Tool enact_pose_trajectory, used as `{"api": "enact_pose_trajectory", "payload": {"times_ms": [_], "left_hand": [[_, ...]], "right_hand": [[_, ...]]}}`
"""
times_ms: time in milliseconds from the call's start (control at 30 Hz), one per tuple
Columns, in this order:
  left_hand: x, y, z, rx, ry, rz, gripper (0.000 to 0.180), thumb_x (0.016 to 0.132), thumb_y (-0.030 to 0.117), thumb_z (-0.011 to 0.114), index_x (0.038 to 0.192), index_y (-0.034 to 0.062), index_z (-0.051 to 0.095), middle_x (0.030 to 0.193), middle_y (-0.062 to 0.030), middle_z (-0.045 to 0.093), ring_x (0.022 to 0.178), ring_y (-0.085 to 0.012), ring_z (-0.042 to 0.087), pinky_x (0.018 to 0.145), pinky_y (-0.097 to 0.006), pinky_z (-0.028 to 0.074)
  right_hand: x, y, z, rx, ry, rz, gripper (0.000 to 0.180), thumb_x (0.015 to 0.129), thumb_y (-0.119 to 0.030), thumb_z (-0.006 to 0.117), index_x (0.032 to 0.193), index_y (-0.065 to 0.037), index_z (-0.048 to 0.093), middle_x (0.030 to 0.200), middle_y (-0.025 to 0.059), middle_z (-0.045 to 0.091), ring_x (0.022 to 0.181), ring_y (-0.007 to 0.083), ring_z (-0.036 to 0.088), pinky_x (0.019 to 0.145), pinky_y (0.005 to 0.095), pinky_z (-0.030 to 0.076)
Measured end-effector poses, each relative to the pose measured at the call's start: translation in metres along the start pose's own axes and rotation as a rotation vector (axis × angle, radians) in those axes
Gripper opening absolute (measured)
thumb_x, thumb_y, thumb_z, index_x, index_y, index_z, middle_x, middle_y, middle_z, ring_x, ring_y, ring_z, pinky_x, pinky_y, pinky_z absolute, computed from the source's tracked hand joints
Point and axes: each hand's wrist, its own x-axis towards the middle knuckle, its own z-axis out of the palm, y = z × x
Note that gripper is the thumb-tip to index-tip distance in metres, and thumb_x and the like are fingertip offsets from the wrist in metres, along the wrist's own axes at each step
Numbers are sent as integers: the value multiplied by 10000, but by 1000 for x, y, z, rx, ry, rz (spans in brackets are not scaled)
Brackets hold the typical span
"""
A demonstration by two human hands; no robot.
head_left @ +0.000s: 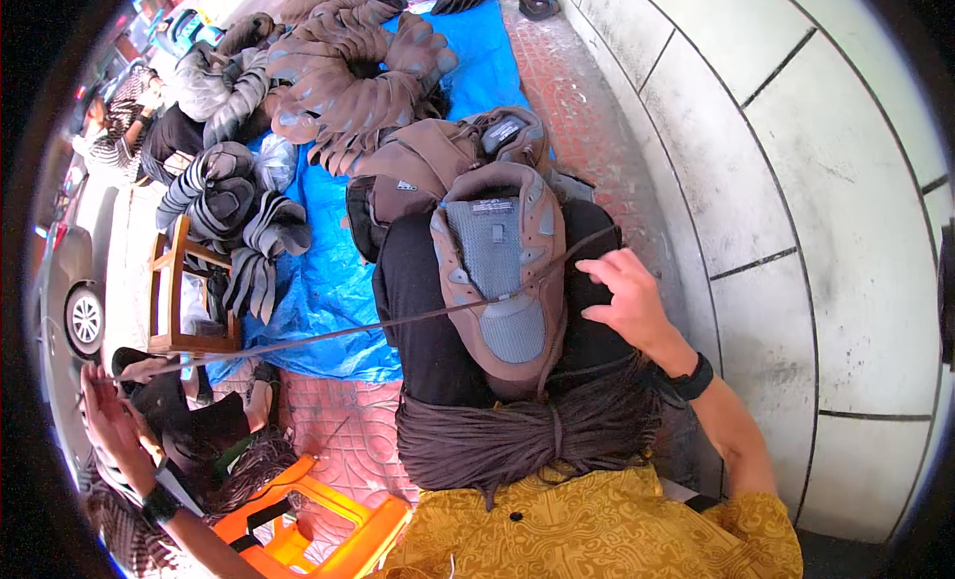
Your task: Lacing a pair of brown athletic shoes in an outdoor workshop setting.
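A brown and grey-blue shoe upper lies across my lap, toe toward me. A long dark brown shoelace stretches over it, from the right of the upper down to the far left. My left hand, out at the left, holds the lace by its fingers. My right hand hovers right of the upper, thumb and fingers apart with nothing between them, just below the lace's right end. Against my waist lies a thick tied bundle of brown shoelaces. More brown uppers are stacked beyond my knees.
A blue tarp bears piles of brown uppers and grey uppers. A wooden stool and an orange plastic stool stand left. Other people sit at the left; a parked car is beyond. A tiled wall rises right.
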Motion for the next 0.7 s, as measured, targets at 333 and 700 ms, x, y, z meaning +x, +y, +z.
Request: {"api": "enact_pose_trajectory", "payload": {"times_ms": [333, 700], "left_hand": [[-7, 11, 105, -344, -60, -121, 200, 896, 147, 447, 1012, 2, 521, 838, -37, 552, 747, -103, 518, 691, -225, 432], [4, 21, 93, -561, -141, -121, 214, 910, 159, 416, 1000, -19, 495, 834, -44, 495, 787, -118, 483, 755, -243, 408]], "right_hand": [[45, 49, 12, 186, -256, 674, 434, 626, -78, 573, 1059, -88, 534, 715, 126, 596, 642, 215, 600, 532, 328, 454], [73, 38, -105, 1418, 225, 429, 340, 779, -178, 542, 1088, -46, 487, 752, 44, 562, 653, 142, 523, 536, 237, 380]]}}
